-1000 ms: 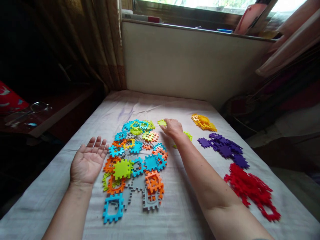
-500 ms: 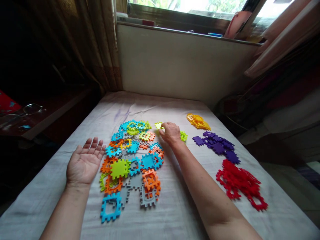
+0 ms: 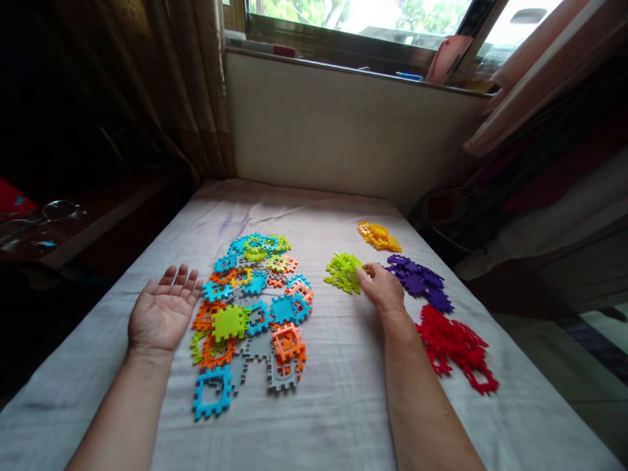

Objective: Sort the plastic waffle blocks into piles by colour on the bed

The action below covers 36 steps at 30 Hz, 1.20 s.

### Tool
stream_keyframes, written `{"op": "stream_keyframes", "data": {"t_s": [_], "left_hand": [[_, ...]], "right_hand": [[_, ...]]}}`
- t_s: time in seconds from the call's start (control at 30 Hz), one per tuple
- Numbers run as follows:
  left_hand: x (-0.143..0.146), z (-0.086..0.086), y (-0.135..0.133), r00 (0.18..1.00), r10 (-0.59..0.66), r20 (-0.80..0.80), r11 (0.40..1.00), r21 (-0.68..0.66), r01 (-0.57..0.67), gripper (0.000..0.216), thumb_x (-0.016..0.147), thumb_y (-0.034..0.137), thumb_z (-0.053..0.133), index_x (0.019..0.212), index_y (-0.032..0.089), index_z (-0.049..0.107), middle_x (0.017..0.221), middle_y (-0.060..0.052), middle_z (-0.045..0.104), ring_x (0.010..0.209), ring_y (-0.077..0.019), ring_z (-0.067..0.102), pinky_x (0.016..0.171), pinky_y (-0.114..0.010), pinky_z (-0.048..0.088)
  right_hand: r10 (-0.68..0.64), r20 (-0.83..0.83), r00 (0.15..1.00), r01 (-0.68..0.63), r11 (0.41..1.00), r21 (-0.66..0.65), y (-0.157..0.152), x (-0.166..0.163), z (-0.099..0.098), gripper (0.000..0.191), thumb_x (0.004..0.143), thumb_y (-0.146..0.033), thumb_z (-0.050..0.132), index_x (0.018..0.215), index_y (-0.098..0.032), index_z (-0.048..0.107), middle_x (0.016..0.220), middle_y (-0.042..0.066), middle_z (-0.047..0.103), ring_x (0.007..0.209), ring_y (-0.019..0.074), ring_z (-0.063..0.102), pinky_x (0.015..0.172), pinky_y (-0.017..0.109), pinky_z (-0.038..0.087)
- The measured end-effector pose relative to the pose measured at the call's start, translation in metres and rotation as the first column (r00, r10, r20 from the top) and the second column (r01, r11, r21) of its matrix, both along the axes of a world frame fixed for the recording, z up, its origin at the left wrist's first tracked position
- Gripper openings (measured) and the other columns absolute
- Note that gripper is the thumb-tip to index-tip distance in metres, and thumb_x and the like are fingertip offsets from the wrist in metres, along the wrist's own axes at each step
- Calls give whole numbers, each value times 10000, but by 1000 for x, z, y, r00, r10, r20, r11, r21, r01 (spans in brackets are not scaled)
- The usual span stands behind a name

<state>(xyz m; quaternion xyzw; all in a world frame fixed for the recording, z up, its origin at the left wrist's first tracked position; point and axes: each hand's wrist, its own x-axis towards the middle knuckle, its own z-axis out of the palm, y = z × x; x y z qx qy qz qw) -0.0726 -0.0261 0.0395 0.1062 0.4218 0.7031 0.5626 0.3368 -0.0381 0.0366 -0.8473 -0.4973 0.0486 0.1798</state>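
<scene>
My left hand [image 3: 164, 311] rests palm up on the sheet with its fingers stretched out, empty. Its fingertips lie beside a mixed heap of notched plastic interlocking tiles in blue, orange, grey and green, among them a solid lime-green tile [image 3: 230, 322] and a blue frame tile [image 3: 212, 392]. My right hand [image 3: 385, 289] is at the right edge of a small lime-green tile pile [image 3: 343, 271], thumb and fingers closed on the edge of a lime-green tile there. The inner fingers are partly hidden.
Farther right lie a yellow tile pile [image 3: 377, 237], a purple tile pile [image 3: 419, 281] and a red tile pile [image 3: 458, 347]. A pale wall [image 3: 318, 124] below the window borders the sheet [image 3: 333, 399]. Eyeglasses [image 3: 61, 209] lie on dark furniture at left.
My right hand has moved right and slightly nearer, and the lime-green tiles now lie gathered in one pile. My left hand stays palm up. The view has shifted slightly.
</scene>
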Motion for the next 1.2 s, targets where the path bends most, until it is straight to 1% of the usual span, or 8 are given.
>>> {"op": "stream_keyframes", "data": {"t_s": [0.13,0.33,0.43,0.53,0.63,0.83,0.97,1.2], "left_hand": [[-1,-1,0,1000,-10,-17,1000,14,11,203,886,371,523,915,240,676,1098,-90,736,1163,-235,662,962,-374,577],[3,4,-1,1000,12,1,1000,-14,-12,238,905,355,478,892,225,677,1120,-87,732,1153,-222,667,926,-340,589],[2,3,0,1000,11,12,1000,-8,-11,238,909,351,476,891,222,676,1123,-93,730,1141,-225,672,925,-345,589],[2,4,0,1000,21,19,1000,-15,-21,231,898,333,483,892,214,681,1132,-101,732,1140,-232,670,924,-367,593],[4,5,-1,999,40,29,999,-30,-39,243,898,327,474,876,209,685,1153,-96,731,1149,-228,665,924,-372,593],[4,5,-2,998,35,47,999,-25,-34,248,904,312,463,887,211,690,1107,-93,743,1142,-225,668,935,-385,585],[2,2,-1,998,22,54,1000,-11,-22,237,902,316,477,900,213,690,1094,-88,746,1132,-221,672,937,-385,581],[1,1,-1,997,20,78,1000,-3,-20,241,905,319,482,913,200,692,1118,-100,742,1125,-226,674,914,-377,591]], "right_hand": [[64,-8,998,-64,991,-120,0,0,7,341,866,-427,559,1091,-249,744,1016,39,793,926,230,733,730,298,527],[116,63,991,-101,972,-211,-4,-2,21,380,879,-418,552,1158,-243,740,1081,78,777,1001,260,719,799,327,532],[130,109,985,-113,982,-149,-4,-11,26,364,884,-407,552,1147,-246,744,1102,91,765,1013,265,704,832,346,528],[202,148,968,-201,979,-24,-2,-27,26,322,898,-360,547,1129,-243,738,1192,85,731,1093,253,663,920,352,501],[322,120,939,-327,944,30,3,-50,22,287,912,-314,537,1109,-236,730,1219,74,717,1131,240,635,987,356,466],[556,27,831,-556,831,15,23,-105,12,319,924,-305,547,1201,-239,692,1295,56,685,1199,219,594,1039,336,427],[616,23,787,-615,787,-38,42,-133,11,385,930,-363,556,1288,-252,644,1329,51,667,1195,222,591,996,325,441],[644,68,762,-634,764,-118,57,-143,10,277,930,-393,558,1114,-260,717,1215,57,713,1102,227,622,917,312,443]]}}
